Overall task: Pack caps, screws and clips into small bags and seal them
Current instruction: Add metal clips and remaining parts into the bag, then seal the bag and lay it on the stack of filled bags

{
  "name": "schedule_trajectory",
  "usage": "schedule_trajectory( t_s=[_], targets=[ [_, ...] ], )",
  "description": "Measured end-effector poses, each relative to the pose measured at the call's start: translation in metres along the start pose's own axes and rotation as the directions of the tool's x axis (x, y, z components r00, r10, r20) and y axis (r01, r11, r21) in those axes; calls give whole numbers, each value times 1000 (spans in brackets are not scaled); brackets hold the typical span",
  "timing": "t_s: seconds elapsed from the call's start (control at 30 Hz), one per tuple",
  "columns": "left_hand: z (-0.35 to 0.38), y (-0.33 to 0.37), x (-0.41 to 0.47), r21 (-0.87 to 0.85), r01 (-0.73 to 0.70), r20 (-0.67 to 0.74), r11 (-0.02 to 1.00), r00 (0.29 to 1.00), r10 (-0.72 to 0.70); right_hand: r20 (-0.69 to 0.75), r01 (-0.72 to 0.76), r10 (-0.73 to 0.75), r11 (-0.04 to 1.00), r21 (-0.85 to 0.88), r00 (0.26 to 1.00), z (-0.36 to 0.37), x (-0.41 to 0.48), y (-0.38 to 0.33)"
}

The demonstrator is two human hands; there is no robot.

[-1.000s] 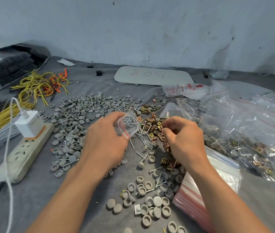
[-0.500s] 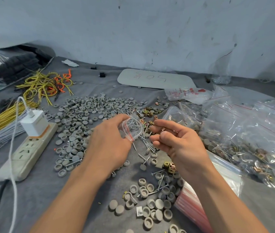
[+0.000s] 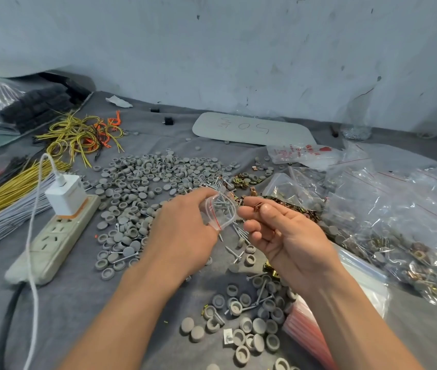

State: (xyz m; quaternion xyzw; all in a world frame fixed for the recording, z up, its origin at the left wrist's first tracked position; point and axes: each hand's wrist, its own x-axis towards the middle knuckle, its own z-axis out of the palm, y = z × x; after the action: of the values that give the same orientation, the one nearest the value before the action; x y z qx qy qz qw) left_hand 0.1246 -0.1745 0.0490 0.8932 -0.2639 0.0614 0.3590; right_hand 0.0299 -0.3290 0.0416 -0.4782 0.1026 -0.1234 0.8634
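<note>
Small bag [image 3: 218, 218] with screws [image 3: 224, 205] inside, pinched at its red-lined mouth by left hand [image 3: 182, 236] and held raised over the table [image 3: 78, 303], mouth turned toward right hand [image 3: 284, 236] for loading. Holds a copper clip [image 3: 257, 207] pinched between thumb and forefinger, probably next in.

Most fingers of my left hand [image 3: 182, 231] out of sight behind the small bag [image 3: 221, 209], clip [image 3: 257, 206] in my right hand [image 3: 286, 236] too small to make out, stack of zip bags [image 3: 310, 335] partly under my right forearm [image 3: 345, 303]
</note>
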Motion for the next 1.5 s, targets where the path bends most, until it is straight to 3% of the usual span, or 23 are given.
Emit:
schedule_trajectory(
  t_s=[0.2, 0.27, 0.37, 0.43, 0.5, 0.6, 0.67, 0.77, 0.83, 0.9, 0.97, 1.03, 1.13, 1.27, 1.33, 1.5],
  targets=[
    [0, 9, -5, -19, -36, 49, 999, 998, 37, -84, 84, -88, 995, -48, 993, -1, -1, 1],
    [0, 12, -6, -34, -40, 66, 999, 997, 43, -125, 148, -171, 974, -173, 977, 1, -1, 1],
    [-1, 16, -6, -91, -33, 78, 995, 996, 40, -77, 262, -353, 808, -527, 932, 11, 1, 4],
    [-3, 17, -6, -156, -14, 86, 988, 996, 27, -23, 310, -419, 705, -638, 908, 20, 3, 6],
    [-4, 16, -4, -241, 5, 79, 971, 997, 14, -50, 360, -488, 706, -611, 872, 22, 4, 6],
    [-9, 13, -3, -414, 4, 56, 910, 998, 21, -216, 358, -528, 772, -526, 821, 15, 5, 2],
    [-15, 13, -2, -579, 22, 93, 815, 995, 38, -207, 296, -440, 818, -493, 874, 12, 4, 3],
    [-21, 13, -2, -731, 69, 274, 679, 941, 198, -30, 198, -211, 952, -234, 977, 13, 3, 7],
    [-22, 13, -3, -737, 137, 404, 662, 874, 270, 111, 158, -140, 971, -179, 984, 14, -2, 11],
    [-20, 9, -4, -643, 90, 385, 761, 896, 219, 129, 158, -122, 936, -314, 984, 13, -6, 16],
    [-20, 7, -5, -438, 12, 289, 899, 949, 127, 30, 128, -127, 900, -416, 991, 11, -9, 19],
    [-20, 5, -7, -354, 34, 273, 935, 960, 68, -91, 95, -148, 899, -428, 985, 6, -8, 20],
    [-19, -3, -6, -436, 135, 310, 890, 951, 7, -142, 93, -165, 906, -412, 976, 4, -8, 19],
    [-23, -6, -4, -654, 218, 388, 724, 919, 73, -70, 143, -186, 905, -400, 980, 10, -7, 21],
    [-23, -6, -3, -678, 231, 387, 698, 919, 71, -76, 154, -200, 904, -398, 977, 14, -7, 20],
    [-30, -15, -3, -695, 318, 280, 645, 946, -164, -137, 178, -249, 902, -393, 959, 8, -9, 16]
  ],
)
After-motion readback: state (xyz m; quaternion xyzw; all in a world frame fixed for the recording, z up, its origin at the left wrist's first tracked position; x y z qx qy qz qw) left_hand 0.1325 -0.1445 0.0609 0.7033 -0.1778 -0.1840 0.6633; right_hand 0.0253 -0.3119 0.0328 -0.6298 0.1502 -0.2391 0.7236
